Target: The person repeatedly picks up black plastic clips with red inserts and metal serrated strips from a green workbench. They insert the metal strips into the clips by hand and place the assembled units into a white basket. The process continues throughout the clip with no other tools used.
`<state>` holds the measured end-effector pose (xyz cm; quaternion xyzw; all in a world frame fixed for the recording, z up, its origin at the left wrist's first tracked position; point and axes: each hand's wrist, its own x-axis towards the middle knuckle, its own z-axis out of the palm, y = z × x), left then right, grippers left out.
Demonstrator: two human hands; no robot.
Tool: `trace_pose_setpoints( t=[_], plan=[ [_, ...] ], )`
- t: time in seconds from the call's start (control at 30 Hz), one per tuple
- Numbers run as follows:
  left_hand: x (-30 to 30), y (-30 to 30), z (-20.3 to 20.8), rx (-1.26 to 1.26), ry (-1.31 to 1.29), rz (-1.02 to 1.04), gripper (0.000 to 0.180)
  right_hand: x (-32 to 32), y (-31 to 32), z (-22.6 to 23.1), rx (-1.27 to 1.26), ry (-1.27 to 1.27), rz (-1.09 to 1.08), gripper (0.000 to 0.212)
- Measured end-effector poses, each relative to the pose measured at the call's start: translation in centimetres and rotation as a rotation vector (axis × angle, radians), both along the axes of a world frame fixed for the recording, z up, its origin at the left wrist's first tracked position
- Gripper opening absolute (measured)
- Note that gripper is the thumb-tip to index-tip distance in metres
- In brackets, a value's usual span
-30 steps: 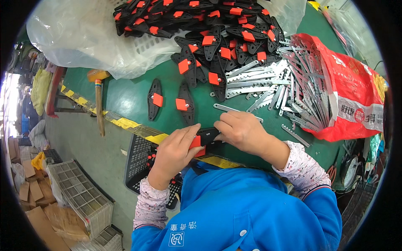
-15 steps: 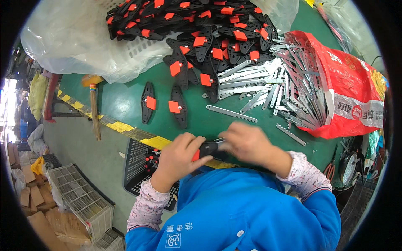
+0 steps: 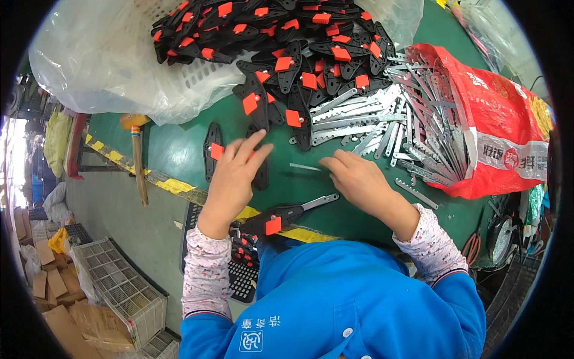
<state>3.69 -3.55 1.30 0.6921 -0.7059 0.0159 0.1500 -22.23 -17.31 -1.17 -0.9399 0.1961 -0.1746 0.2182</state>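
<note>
My left hand [image 3: 232,182] is open, its fingers spread over a black plastic piece [image 3: 261,173] that it partly hides; whether they touch is unclear. A thin metal strip [image 3: 304,167] is pinched at its right end by the fingertips of my right hand [image 3: 360,182]. Between my forearms, at the table's front edge, lies a black holder [image 3: 287,213] with a red block [image 3: 272,225] on it and a metal strip [image 3: 320,202] sticking out of its right end. Left of my fingers sits another black piece [image 3: 211,157] with a red block.
Many black pieces with red blocks are heaped at the back [image 3: 287,64], next to clear plastic sheeting [image 3: 107,66]. Toothed metal strips [image 3: 353,122] spill from a red bag [image 3: 490,119] on the right. A hammer [image 3: 137,158] lies at the left edge; a black basket [image 3: 244,281] stands below.
My left hand has let go of the black holder and moved up to a black piece. My right hand has moved up and taken the loose metal strip off the table.
</note>
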Motion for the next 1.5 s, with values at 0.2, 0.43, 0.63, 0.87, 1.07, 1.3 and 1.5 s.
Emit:
trace_pose_setpoints(
  t=[0.2,0.43,0.63,0.87,1.07,1.3,1.5],
  plan=[
    [-0.1,1.3,1.5,0.245,0.310,0.019,0.057,-0.7,1.4,-0.7,0.862,-0.562,-0.231,0.014],
    [-2.3,2.8,0.1,0.048,0.468,0.030,0.061,1.1,2.0,-0.4,1.332,-0.776,-0.283,0.024],
    [-2.5,3.3,-0.1,0.024,0.492,0.047,0.065,1.4,2.1,0.1,1.317,-0.739,-0.276,0.024],
    [-2.8,3.1,1.6,0.131,0.496,-0.025,0.072,0.8,2.8,0.2,1.348,-0.675,-0.251,0.026],
    [-2.9,2.9,1.0,0.044,0.505,-0.083,0.070,0.6,3.1,0.3,1.404,-0.494,-0.195,0.037],
    [-3.3,2.3,1.6,0.015,0.518,-0.115,0.067,1.6,3.8,1.0,1.467,-0.389,-0.109,0.056],
    [-3.9,1.9,1.0,-0.022,0.480,0.042,0.063,3.1,3.2,1.5,1.293,-0.409,-0.178,0.037]
  ],
)
